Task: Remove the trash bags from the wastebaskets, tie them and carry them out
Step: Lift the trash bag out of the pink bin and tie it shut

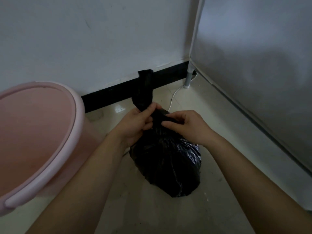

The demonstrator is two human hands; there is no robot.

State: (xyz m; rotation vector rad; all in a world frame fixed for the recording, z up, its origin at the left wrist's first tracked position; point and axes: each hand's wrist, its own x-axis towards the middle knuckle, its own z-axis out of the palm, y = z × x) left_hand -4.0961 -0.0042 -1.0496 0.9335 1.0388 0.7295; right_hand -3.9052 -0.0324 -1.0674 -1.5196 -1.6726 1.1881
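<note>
A full black trash bag (pixel 167 164) sits on the tiled floor in the room's corner. Its gathered neck sticks upward as a twisted tail (pixel 143 88). My left hand (pixel 135 124) grips the neck just below that tail. My right hand (pixel 187 127) pinches the bag's plastic at the neck from the right side. A pink wastebasket (pixel 38 132) stands at the left with no bag inside; its rim is close to my left forearm.
A white wall with a black baseboard (pixel 118 90) runs behind the bag. A grey cabinet or appliance side (pixel 261 73) closes off the right. A white pole (pixel 190 65) and a thin white cable (pixel 173 97) are in the corner. Pale floor tiles (pixel 152 208) lie in front.
</note>
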